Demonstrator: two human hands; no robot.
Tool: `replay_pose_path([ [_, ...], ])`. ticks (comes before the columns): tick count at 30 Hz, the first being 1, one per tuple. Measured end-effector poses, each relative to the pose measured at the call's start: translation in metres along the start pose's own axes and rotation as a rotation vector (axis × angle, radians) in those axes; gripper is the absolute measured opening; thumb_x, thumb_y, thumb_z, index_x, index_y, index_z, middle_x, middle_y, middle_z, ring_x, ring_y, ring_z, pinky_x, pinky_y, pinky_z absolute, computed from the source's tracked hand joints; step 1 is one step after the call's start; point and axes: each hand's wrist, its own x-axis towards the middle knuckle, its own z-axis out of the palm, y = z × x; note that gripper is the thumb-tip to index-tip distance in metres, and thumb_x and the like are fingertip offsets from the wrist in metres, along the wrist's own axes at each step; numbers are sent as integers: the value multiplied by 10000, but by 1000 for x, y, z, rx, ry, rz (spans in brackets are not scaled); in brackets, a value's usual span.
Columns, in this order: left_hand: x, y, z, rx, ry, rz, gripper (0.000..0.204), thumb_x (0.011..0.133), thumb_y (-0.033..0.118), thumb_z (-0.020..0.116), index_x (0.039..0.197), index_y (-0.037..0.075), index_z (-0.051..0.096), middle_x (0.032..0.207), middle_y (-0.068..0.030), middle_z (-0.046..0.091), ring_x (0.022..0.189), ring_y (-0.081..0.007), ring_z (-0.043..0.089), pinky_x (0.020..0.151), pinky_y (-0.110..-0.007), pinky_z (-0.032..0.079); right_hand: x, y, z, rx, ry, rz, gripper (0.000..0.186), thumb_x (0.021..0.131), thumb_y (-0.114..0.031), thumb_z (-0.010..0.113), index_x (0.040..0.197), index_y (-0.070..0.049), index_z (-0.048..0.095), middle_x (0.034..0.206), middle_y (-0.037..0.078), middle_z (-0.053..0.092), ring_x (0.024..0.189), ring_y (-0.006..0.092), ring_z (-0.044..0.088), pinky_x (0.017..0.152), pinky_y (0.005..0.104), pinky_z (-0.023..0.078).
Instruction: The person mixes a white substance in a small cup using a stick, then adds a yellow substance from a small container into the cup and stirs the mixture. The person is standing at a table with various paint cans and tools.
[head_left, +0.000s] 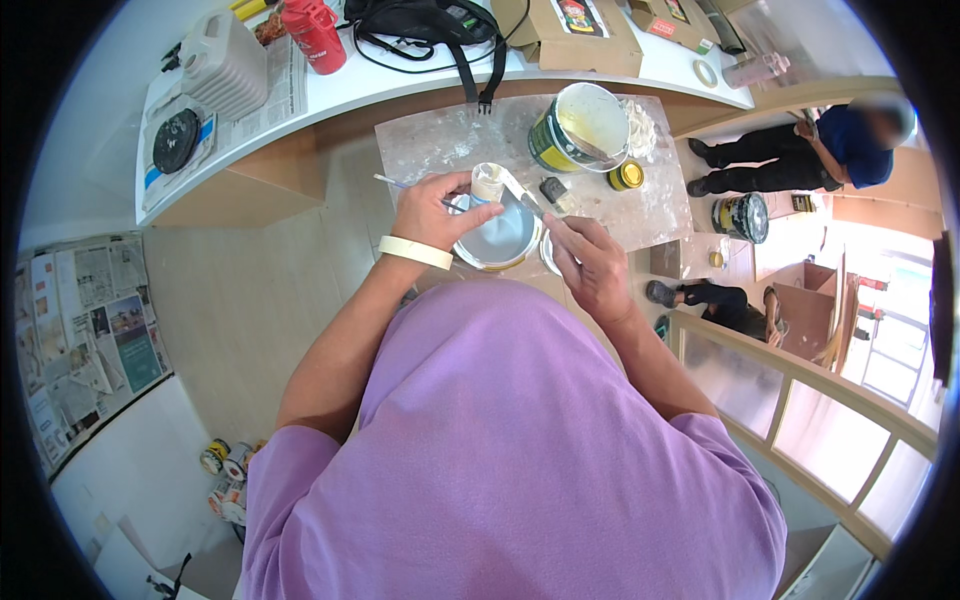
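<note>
My left hand [435,215] is closed around a small white container [487,178] and a thin stick [390,182], above a pail with a pale blue-grey inside [497,236]. My right hand [590,262] grips a putty knife [526,197], its blade smeared with pale paste at the container's rim. Partly hidden behind my right hand is another round rim [550,258]. They are over a paint-spattered board [430,140], which also holds a larger open bucket [549,140], a small yellow tin [625,176], a dark block [553,189] and crumpled white material [640,130].
A white counter [360,95] holds a jerrycan [225,70], red bottle [312,40], black bag [420,25] and cardboard boxes [590,40]. Two other people [840,150] [725,310] are at the right, beyond more buckets [740,218] and a wooden-framed partition [780,410].
</note>
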Motion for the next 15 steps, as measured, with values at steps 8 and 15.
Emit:
replay_pose_path([
  [8,2,-9,0,37,34,14,540,790,349,961,1205,40,804,1031,-183,794,933,-254,767,859,-369,596,6,-4,-8,86,41,230,310,1000,-40,715,1307,-20,753,963,133,745,764,197,702,673,333,573],
  [15,-1,1,4,-16,-1,12,573,764,374,966,1192,29,804,1040,-184,767,925,-299,742,853,-389,586,18,-7,5,840,102,777,307,1097,-139,637,1276,100,708,988,96,760,754,121,680,675,281,591],
])
